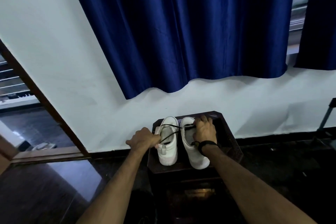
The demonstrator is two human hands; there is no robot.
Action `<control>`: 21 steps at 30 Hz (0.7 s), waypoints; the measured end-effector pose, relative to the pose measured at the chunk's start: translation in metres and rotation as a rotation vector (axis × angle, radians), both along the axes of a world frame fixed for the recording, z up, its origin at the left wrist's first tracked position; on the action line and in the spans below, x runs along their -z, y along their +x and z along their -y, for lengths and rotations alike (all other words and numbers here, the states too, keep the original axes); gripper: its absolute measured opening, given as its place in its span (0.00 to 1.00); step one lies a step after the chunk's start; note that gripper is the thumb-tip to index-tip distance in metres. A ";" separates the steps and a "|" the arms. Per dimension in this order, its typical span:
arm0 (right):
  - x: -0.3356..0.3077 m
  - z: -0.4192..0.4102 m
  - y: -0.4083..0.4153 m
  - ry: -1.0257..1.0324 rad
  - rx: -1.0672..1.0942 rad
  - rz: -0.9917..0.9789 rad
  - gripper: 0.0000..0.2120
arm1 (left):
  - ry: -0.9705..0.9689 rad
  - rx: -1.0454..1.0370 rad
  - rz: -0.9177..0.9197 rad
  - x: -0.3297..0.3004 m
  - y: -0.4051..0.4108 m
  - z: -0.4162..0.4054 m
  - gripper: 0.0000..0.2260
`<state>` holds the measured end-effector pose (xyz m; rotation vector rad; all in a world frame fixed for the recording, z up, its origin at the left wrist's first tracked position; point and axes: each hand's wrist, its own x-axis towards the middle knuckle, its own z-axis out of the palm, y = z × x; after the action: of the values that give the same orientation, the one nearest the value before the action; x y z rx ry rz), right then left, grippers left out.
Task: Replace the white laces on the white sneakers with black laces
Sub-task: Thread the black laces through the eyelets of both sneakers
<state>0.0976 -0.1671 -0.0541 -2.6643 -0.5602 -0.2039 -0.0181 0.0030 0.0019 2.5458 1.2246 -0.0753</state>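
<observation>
I see two sneakers side by side on a small table (234, 143) that stands against the wall (54, 45), toes toward the wall. The left sneaker (169, 149) sits just beside the right sneaker (192, 152). My left hand (143, 139) is at the left sneaker's outer side; my right hand (204, 129) rests on top of the right one. A lace (171, 133) runs across the left sneaker toward the right, though I can't quite tell where it ends. A curtain (181, 29) hangs above, a doorway (27, 114) left.
</observation>
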 end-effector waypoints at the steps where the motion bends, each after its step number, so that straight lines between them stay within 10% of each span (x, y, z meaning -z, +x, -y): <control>1: 0.001 -0.001 0.000 0.002 -0.001 0.007 0.22 | 0.126 0.032 -0.061 -0.003 0.002 0.000 0.17; 6: 0.004 -0.002 0.003 0.036 -0.003 0.036 0.23 | 0.251 0.403 0.240 -0.004 0.042 0.004 0.19; 12: 0.016 -0.005 0.008 0.043 0.007 0.095 0.23 | 0.252 0.669 0.056 0.012 0.075 0.041 0.13; 21: 0.020 -0.009 0.008 0.089 0.049 0.170 0.18 | -0.455 0.143 0.421 -0.062 0.059 -0.003 0.15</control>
<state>0.1060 -0.1580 -0.0742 -2.5909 -0.5255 -0.4623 0.0411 0.0059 0.0640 2.1046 0.7605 0.1308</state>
